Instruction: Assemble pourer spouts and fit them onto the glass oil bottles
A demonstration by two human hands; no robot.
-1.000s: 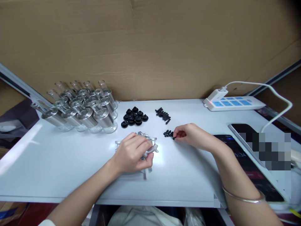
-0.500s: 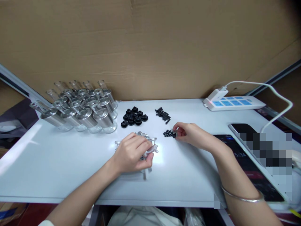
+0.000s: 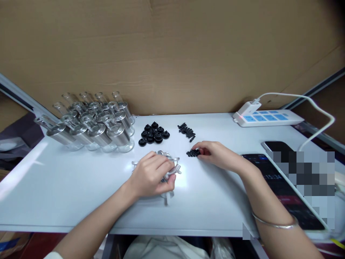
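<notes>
My left hand is closed around a silvery-grey part with a forked end; most of it is hidden by the fingers. Beneath and around that hand lie more silvery-grey parts with thin arms, one sticking out towards the front. My right hand rests at the right edge of a small cluster of tiny black parts. Its thumb and forefinger curl together in a pinch around the pieces at that edge, and the piece between the fingertips is partly covered.
Several glass bottles with metal bands stand at the left. Black round stoppers and short black strips lie at mid-table. A white power strip, a large phone and another phone occupy the right. Cardboard walls the back.
My right hand has shifted slightly left, its fingertips now further over the tiny black parts. My left hand and the silvery-grey part stay in place.
</notes>
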